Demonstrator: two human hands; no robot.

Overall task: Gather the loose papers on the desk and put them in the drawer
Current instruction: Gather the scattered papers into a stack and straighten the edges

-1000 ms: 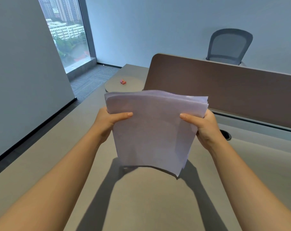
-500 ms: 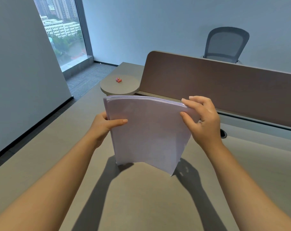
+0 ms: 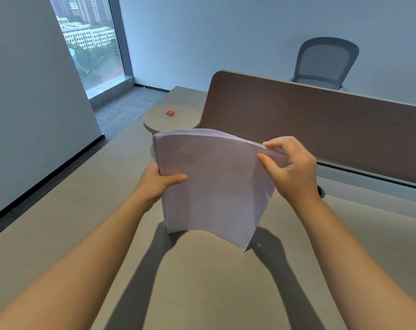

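Papers (image 3: 214,186) are held upright as one stack at the centre of the frame, the lower edge standing on the surface (image 3: 202,282). The stack's left edge is clasped by the left hand (image 3: 154,184), thumb across the front sheet. Its upper right corner is pinched by the right hand (image 3: 290,170). Small pink objects (image 3: 170,112) are seen on a round ledge above the stack.

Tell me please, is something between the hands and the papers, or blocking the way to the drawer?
Nothing: the left hand and right hand already grip the paper stack, standing on the desk. No drawer is in view.
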